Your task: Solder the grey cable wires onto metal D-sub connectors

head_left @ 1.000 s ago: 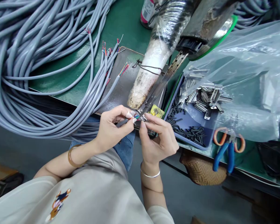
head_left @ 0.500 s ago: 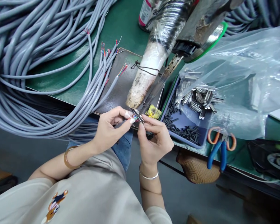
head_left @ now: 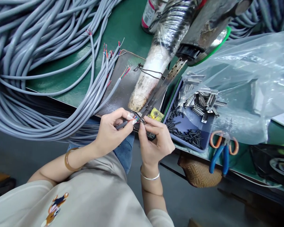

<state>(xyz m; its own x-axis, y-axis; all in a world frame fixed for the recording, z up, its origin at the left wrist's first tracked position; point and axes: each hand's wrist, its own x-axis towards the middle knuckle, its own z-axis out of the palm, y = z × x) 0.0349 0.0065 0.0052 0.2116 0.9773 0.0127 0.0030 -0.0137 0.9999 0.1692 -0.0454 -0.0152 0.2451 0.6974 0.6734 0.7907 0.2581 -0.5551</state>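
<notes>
My left hand [head_left: 113,130] is closed on the end of a grey cable, where thin coloured wires [head_left: 135,119] fan out near the fingertips. Those wires meet a small metal connector [head_left: 140,117], which my right hand [head_left: 155,137] pinches at its lower right end. Right above the connector are the tip of a soldering iron [head_left: 153,99] and the blunt end of a plastic-wrapped tube [head_left: 137,97]. Exactly how the wires touch the connector's pins is too small to tell.
Grey cables [head_left: 44,126] cover the left side. A blue tray [head_left: 197,146] holds connectors and black sleeves, partly under a plastic bag [head_left: 248,72]. Blue-handled pliers [head_left: 219,154] and orange-handled scissors [head_left: 233,148] lie at the table's edge; a bottle [head_left: 149,15] stands behind.
Both hands keep their holds, with small shifts of the fingers. The connector and wires have tilted slightly, and more of the grey cable shows at my left hand.
</notes>
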